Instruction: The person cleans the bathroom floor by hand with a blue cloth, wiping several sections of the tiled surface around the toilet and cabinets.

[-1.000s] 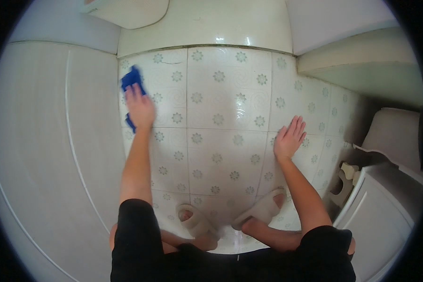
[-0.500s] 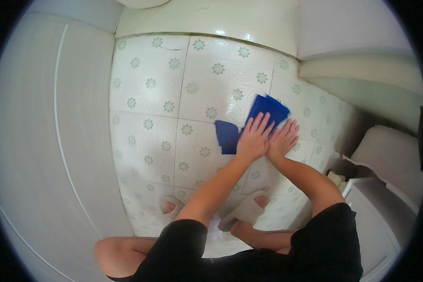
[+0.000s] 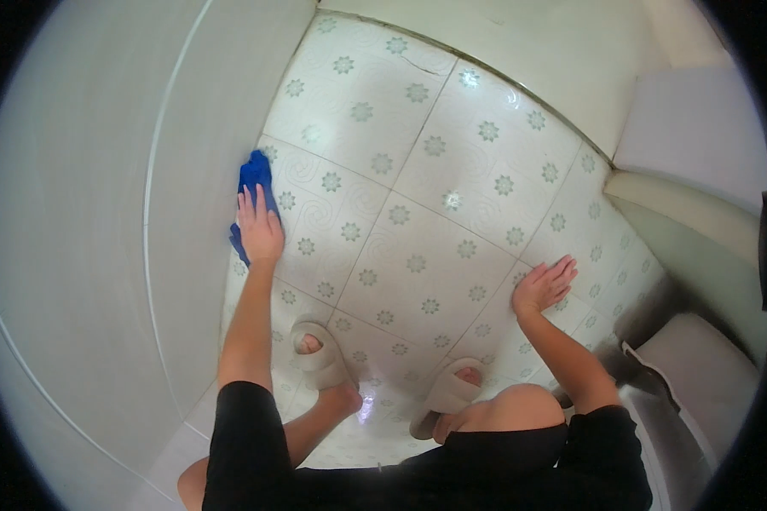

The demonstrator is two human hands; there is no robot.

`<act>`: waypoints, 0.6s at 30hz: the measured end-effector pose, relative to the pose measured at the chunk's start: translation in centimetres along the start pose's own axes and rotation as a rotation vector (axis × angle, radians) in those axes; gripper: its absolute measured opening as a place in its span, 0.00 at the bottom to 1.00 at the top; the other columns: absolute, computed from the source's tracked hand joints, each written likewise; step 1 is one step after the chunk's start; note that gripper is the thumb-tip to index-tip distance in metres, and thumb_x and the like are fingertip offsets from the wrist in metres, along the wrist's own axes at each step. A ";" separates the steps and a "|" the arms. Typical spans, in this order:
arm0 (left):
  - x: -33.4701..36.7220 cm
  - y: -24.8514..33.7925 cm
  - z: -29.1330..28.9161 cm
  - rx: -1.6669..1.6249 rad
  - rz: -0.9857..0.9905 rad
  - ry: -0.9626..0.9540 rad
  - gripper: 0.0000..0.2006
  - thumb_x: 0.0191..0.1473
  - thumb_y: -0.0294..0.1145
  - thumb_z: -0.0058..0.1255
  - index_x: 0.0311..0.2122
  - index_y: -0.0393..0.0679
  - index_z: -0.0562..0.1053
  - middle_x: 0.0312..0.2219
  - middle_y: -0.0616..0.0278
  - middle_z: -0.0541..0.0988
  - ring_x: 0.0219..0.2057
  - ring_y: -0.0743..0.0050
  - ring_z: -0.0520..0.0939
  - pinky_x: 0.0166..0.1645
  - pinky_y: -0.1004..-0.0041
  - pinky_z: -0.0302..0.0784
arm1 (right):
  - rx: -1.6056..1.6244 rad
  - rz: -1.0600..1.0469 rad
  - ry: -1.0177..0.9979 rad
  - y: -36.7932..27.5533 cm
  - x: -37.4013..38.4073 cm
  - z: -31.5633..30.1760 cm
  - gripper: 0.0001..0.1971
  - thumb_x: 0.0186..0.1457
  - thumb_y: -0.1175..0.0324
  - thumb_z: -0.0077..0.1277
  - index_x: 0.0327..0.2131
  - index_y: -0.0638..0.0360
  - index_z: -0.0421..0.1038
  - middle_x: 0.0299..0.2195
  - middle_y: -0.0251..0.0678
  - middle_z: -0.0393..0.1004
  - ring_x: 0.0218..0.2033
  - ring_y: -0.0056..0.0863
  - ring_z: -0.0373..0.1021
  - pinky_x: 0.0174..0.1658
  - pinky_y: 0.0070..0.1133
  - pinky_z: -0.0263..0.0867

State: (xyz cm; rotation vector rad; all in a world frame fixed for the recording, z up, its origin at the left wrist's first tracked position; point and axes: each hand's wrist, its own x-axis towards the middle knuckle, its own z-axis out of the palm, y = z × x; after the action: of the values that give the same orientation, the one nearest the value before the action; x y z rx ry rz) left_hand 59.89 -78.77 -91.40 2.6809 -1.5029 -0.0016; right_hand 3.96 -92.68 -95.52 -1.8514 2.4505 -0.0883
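A crumpled blue cloth (image 3: 256,176) lies on the patterned tile floor against the foot of the left wall. My left hand (image 3: 261,228) is laid flat over it, fingers stretched toward the far side, pressing rather than gripping. Some of the cloth pokes out beyond the fingertips, and a smaller flap shows left of the wrist. On the right, my right hand (image 3: 544,285) has its fingers extended low over the floor tiles (image 3: 452,281), with nothing in it. Whether its palm touches the floor I cannot tell.
A pale wall panel (image 3: 102,196) rises along the left. At the far side a cream ledge (image 3: 554,43) borders the floor. My feet in beige slippers (image 3: 320,362) stand close to me. A grey-beige object (image 3: 699,362) with a thin rim is at the right.
My left hand and the cloth have moved from the middle of the floor to the left wall. My hands, side by side before, are now far apart. The view has turned.
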 end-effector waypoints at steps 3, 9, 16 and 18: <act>-1.8 7.0 2.5 0.063 -0.165 0.064 0.32 0.63 0.34 0.44 0.72 0.42 0.60 0.70 0.36 0.61 0.72 0.32 0.58 0.75 0.49 0.53 | -0.062 -0.012 0.046 0.9 0.2 0.5 0.33 0.71 0.60 0.40 0.74 0.60 0.47 0.76 0.45 0.46 0.77 0.47 0.41 0.75 0.48 0.38; -14.4 29.4 1.5 -0.215 0.224 -0.497 0.32 0.60 0.41 0.45 0.71 0.53 0.64 0.73 0.50 0.59 0.73 0.42 0.58 0.74 0.42 0.51 | -0.052 0.002 0.021 0.9 0.3 -0.7 0.32 0.73 0.59 0.37 0.74 0.60 0.48 0.77 0.42 0.46 0.77 0.47 0.42 0.75 0.47 0.38; -13.3 21.8 1.8 -0.405 0.250 -0.253 0.29 0.55 0.37 0.53 0.65 0.56 0.72 0.70 0.57 0.65 0.71 0.48 0.63 0.70 0.43 0.60 | -0.037 -0.037 0.062 1.2 0.3 -1.0 0.31 0.74 0.57 0.34 0.74 0.63 0.49 0.76 0.43 0.48 0.77 0.49 0.42 0.74 0.48 0.39; -10.8 14.7 1.8 -0.235 0.073 -0.089 0.28 0.58 0.36 0.50 0.66 0.53 0.71 0.69 0.50 0.66 0.68 0.43 0.66 0.69 0.41 0.61 | -0.028 -0.028 0.071 1.5 0.6 -0.7 0.31 0.74 0.57 0.33 0.74 0.63 0.49 0.76 0.44 0.48 0.77 0.49 0.42 0.74 0.48 0.38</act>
State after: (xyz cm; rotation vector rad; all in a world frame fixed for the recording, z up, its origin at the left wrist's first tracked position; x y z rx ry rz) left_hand 41.68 -77.35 -92.63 2.4706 -1.5174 -0.2796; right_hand 2.27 -92.85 -94.99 -1.9265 2.4844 -0.1240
